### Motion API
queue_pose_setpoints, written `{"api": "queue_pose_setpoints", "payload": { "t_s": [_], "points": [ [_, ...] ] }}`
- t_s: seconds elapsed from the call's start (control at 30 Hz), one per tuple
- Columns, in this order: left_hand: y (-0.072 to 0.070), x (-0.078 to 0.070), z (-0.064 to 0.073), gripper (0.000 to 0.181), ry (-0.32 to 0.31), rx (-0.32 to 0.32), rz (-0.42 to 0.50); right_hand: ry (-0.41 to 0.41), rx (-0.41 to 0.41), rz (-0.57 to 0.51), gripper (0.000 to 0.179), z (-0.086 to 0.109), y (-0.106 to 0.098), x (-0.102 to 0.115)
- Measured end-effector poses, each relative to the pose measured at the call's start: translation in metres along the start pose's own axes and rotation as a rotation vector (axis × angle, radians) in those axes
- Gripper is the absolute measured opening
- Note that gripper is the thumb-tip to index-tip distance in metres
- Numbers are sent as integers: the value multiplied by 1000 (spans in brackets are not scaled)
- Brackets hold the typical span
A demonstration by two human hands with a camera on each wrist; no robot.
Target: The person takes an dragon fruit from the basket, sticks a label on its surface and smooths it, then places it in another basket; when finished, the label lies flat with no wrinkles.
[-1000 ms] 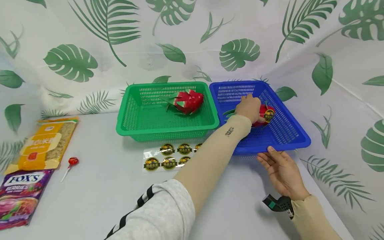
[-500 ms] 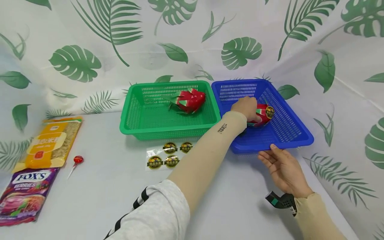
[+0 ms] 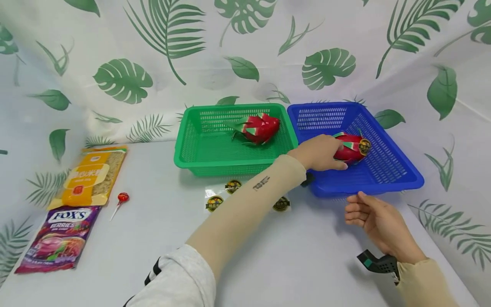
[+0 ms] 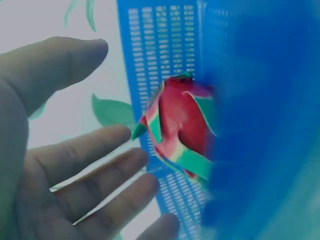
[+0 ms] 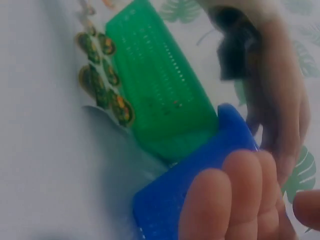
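In the head view a red dragon fruit (image 3: 350, 147) with green scales and a round black-and-gold sticker (image 3: 364, 147) lies in the blue basket (image 3: 368, 187). My left hand (image 3: 322, 152) is over that basket beside the fruit. Its thumb and fingers are spread apart in the left wrist view, with the dragon fruit (image 4: 182, 120) beyond them and nothing held. My right hand (image 3: 377, 221) hangs just in front of the blue basket's near rim, fingers loosely bent and holding nothing; whether its thumb touches the rim I cannot tell.
A green basket (image 3: 215, 164) with a second dragon fruit (image 3: 262, 128) stands left of the blue one. Before it lies a sticker sheet (image 3: 215, 204), partly covered by my left arm. A lollipop (image 3: 122, 197), a yellow snack bag (image 3: 90, 177) and a purple candy bag (image 3: 59, 238) lie at left.
My left hand has let go of the dragon fruit in the blue basket and drawn back from it. The right hand has eased away from the rim. The head view has shifted left.
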State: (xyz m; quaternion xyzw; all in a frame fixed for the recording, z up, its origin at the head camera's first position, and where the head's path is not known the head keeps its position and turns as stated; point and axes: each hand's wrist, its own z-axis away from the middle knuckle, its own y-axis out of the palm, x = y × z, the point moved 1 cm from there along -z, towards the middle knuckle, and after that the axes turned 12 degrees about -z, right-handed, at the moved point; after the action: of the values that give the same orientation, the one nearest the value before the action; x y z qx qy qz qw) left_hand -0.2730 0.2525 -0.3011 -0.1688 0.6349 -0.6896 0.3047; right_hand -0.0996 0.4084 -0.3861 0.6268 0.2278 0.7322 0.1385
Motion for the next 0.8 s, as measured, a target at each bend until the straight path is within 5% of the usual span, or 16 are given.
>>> {"api": "queue_pose_setpoints", "payload": {
  "t_s": [0.2,0.33,0.5,0.8],
  "points": [
    [15,16,63,50,22,-160,-85,-144,-107,255,30,8,20,-2],
    [27,44,109,43,-18,-301,-119,-248,-221,580,29,0,45,-6],
    [46,86,162,38,-93,-456,-128,-334,-242,887,30,-19,74,-14],
    [83,146,241,30,-248,-645,-92,-463,-193,1082,25,-58,116,3]
  ]
}}
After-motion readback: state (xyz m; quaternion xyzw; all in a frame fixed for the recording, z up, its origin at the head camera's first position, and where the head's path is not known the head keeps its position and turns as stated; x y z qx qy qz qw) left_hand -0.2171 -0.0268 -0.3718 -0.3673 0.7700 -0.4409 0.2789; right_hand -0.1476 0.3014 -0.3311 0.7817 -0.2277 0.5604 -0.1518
